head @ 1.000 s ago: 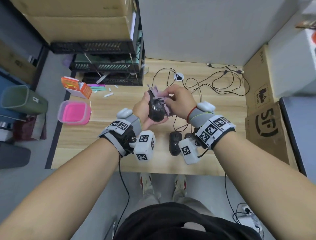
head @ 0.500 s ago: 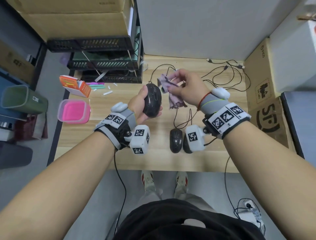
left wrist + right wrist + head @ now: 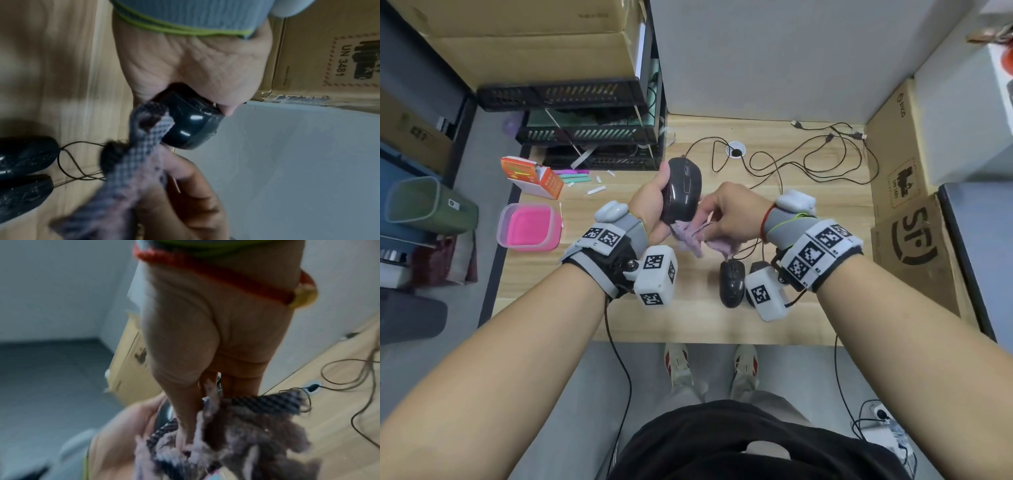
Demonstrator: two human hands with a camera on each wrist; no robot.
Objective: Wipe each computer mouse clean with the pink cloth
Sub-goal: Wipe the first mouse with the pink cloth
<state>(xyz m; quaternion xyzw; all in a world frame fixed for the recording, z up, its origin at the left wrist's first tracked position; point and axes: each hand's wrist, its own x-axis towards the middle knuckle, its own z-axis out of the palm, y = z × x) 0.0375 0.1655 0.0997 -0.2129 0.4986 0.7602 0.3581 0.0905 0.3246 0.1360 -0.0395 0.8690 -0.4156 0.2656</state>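
My left hand (image 3: 650,205) grips a glossy black mouse (image 3: 681,192) and holds it above the wooden desk (image 3: 585,308), top side facing me. My right hand (image 3: 726,212) pinches the pink cloth (image 3: 698,236) against the mouse's near end. In the left wrist view the cloth (image 3: 139,162) drapes over the mouse (image 3: 189,126) just beyond my palm. The blurred right wrist view shows the bunched cloth (image 3: 236,426) under my fingers. Two more black mice lie near the desk's front edge: one (image 3: 732,282) in plain sight, the other (image 3: 756,269) half hidden by my right wrist camera.
Mouse cables (image 3: 808,161) loop across the back of the desk. A pink container (image 3: 529,224) and an orange box (image 3: 534,176) sit at the left. Black stacked trays (image 3: 592,137) stand at the back left, and cardboard boxes (image 3: 914,246) line the right edge.
My right hand lifted the cloth off the mouse and out to its far right, then swept it back down to the mouse's near end. My left hand turned the mouse more upright.
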